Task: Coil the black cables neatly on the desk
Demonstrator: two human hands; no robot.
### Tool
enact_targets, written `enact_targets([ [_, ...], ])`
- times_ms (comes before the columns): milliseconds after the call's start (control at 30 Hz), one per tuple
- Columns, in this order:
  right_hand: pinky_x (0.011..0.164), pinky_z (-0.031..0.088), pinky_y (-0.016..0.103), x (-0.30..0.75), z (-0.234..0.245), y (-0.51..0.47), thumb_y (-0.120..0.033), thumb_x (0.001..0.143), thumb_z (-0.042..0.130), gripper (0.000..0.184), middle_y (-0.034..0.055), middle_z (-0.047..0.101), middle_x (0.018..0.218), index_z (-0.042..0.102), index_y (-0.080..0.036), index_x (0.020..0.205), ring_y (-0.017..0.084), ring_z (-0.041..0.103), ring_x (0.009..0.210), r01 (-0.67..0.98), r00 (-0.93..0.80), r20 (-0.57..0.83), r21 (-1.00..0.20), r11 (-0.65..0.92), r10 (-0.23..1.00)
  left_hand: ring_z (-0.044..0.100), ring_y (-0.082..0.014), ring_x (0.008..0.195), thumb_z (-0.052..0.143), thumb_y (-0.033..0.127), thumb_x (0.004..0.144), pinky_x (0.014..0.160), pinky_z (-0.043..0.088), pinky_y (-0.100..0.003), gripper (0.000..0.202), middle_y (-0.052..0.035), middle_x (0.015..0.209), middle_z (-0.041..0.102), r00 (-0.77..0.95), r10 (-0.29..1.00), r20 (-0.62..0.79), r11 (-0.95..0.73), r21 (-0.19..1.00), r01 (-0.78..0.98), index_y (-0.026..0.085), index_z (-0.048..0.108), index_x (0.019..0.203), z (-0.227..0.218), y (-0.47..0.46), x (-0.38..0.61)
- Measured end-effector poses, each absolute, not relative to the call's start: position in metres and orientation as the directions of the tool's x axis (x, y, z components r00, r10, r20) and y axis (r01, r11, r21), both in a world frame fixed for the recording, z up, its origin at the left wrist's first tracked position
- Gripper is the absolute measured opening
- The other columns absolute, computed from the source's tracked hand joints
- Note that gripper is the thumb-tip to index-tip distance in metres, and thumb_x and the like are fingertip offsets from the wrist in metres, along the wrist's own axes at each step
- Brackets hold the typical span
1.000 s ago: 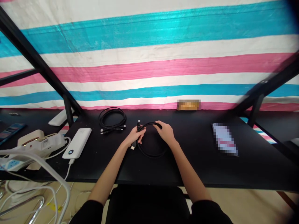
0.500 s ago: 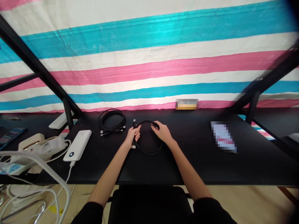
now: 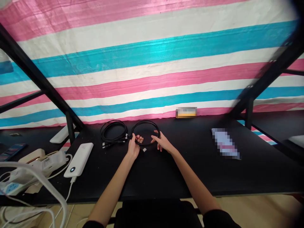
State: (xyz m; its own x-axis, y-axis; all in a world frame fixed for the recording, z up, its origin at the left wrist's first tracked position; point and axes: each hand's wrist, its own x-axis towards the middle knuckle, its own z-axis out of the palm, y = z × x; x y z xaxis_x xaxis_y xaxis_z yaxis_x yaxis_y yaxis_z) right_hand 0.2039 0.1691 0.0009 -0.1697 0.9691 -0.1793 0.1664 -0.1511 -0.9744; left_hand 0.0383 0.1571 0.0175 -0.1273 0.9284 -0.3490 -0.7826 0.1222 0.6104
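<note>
A black cable [image 3: 145,120], wound into a round loop, lies between my two hands low over the black table. One light connector plug [image 3: 144,149] sticks out below the loop, near my left fingers. My left hand [image 3: 135,146] grips the loop's left side, thumb along the cable and fingers half curled, palm turned up. On the other side, my right hand [image 3: 163,142] has its bent fingers around the loop's right edge. Just left of the loop rests a second coiled black cable [image 3: 114,140], its light plugs gathered toward the front.
A white power bank [image 3: 79,160] with a white lead stands left. Beyond it are a power strip [image 3: 53,161] and tangled white cords. A phone-shaped blurred item [image 3: 224,143] lies right. A small blurred box [image 3: 186,112] sits at the back by the striped sheet [image 3: 152,82].
My view has tilted up. The loop has shifted away from me and left, closer to the other coil. My right fingers have spread lower on it, and a plug has swung inward beside my left hand.
</note>
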Motion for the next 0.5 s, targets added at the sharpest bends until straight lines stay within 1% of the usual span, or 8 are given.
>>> enact_targets([
  [33, 0.024, 0.033, 0.018, 0.205, 0.000, 0.170, -0.038, 0.081, 0.057, 0.062, 0.0050, 0.070, 0.083, 0.030, -0.017, 0.133, 0.006, 0.044, 0.030, 0.150, -0.166, -0.168, -0.978, -0.144, 0.972, 0.059, -0.0088, 0.059, 0.044, 0.025, 0.092, 0.074, 0.052, -0.025, 0.032, -0.0003, 0.061, 0.053, -0.107, 0.936, -0.336, 0.132, 0.615, -0.777, 0.013, 0.051, 0.063, 0.017, 0.156, 0.040],
  [100, 0.024, 0.029, 0.017, 0.207, -0.001, 0.171, -0.033, 0.081, 0.056, 0.061, 0.0063, 0.072, 0.083, 0.030, -0.014, 0.133, 0.004, 0.036, 0.028, 0.127, -0.135, -0.143, -0.984, -0.126, 0.981, 0.063, -0.0117, 0.065, 0.049, 0.024, 0.090, 0.081, 0.051, -0.029, 0.027, -0.0021, 0.065, 0.058, -0.031, 0.965, -0.260, 0.151, 0.652, -0.743, 0.012, 0.054, 0.066, 0.017, 0.153, 0.041],
  [200, 0.025, 0.025, 0.016, 0.212, 0.001, 0.174, -0.026, 0.080, 0.054, 0.053, 0.0073, 0.071, 0.082, 0.039, -0.012, 0.129, 0.003, 0.034, 0.029, 0.103, -0.013, -0.137, -0.986, -0.135, 0.991, 0.067, -0.0175, 0.081, 0.057, 0.025, 0.085, 0.087, 0.048, -0.032, 0.014, -0.0074, 0.080, 0.067, 0.128, 0.983, -0.129, 0.181, 0.757, -0.628, 0.012, 0.057, 0.080, 0.019, 0.148, 0.040],
  [233, 0.025, 0.024, 0.016, 0.215, 0.002, 0.176, -0.026, 0.079, 0.054, 0.051, 0.0074, 0.071, 0.082, 0.042, -0.011, 0.127, 0.002, 0.034, 0.029, 0.090, 0.037, -0.140, -0.986, -0.142, 0.990, 0.067, -0.0193, 0.087, 0.059, 0.026, 0.083, 0.087, 0.048, -0.032, 0.014, -0.0093, 0.087, 0.069, 0.177, 0.977, -0.117, 0.200, 0.789, -0.581, 0.013, 0.057, 0.086, 0.020, 0.146, 0.040],
  [300, 0.026, 0.024, 0.016, 0.220, 0.004, 0.178, -0.026, 0.077, 0.055, 0.047, 0.0073, 0.070, 0.084, 0.049, -0.011, 0.121, 0.002, 0.034, 0.030, 0.049, 0.128, -0.142, -0.988, -0.149, 0.982, 0.066, -0.0217, 0.092, 0.060, 0.031, 0.082, 0.085, 0.049, -0.034, 0.024, -0.0117, 0.097, 0.069, 0.264, 0.955, -0.138, 0.254, 0.840, -0.479, 0.014, 0.056, 0.099, 0.022, 0.143, 0.039],
  [367, 0.027, 0.023, 0.017, 0.226, 0.005, 0.181, -0.028, 0.074, 0.058, 0.045, 0.0064, 0.069, 0.085, 0.056, -0.012, 0.115, 0.000, 0.031, 0.030, -0.010, 0.198, -0.144, -0.989, -0.145, 0.969, 0.068, -0.0234, 0.088, 0.059, 0.038, 0.083, 0.080, 0.052, -0.035, 0.033, -0.0133, 0.098, 0.069, 0.340, 0.922, -0.184, 0.308, 0.882, -0.357, 0.014, 0.056, 0.105, 0.022, 0.140, 0.039],
  [400, 0.027, 0.023, 0.017, 0.228, 0.006, 0.182, -0.028, 0.072, 0.060, 0.045, 0.0056, 0.069, 0.084, 0.058, -0.012, 0.114, 0.000, 0.030, 0.031, -0.039, 0.226, -0.151, -0.989, -0.146, 0.962, 0.069, -0.0239, 0.083, 0.057, 0.042, 0.083, 0.076, 0.053, -0.035, 0.037, -0.0145, 0.097, 0.069, 0.374, 0.903, -0.212, 0.330, 0.900, -0.285, 0.012, 0.057, 0.104, 0.022, 0.139, 0.039],
  [500, 0.028, 0.020, 0.018, 0.233, 0.006, 0.185, -0.028, 0.066, 0.066, 0.052, 0.0018, 0.065, 0.073, 0.060, -0.011, 0.115, 0.000, 0.026, 0.033, -0.088, 0.276, -0.172, -0.984, -0.154, 0.946, 0.069, -0.0233, 0.068, 0.050, 0.055, 0.083, 0.064, 0.054, -0.032, 0.050, -0.0180, 0.092, 0.069, 0.459, 0.839, -0.292, 0.374, 0.923, -0.097, 0.007, 0.061, 0.091, 0.021, 0.137, 0.040],
])
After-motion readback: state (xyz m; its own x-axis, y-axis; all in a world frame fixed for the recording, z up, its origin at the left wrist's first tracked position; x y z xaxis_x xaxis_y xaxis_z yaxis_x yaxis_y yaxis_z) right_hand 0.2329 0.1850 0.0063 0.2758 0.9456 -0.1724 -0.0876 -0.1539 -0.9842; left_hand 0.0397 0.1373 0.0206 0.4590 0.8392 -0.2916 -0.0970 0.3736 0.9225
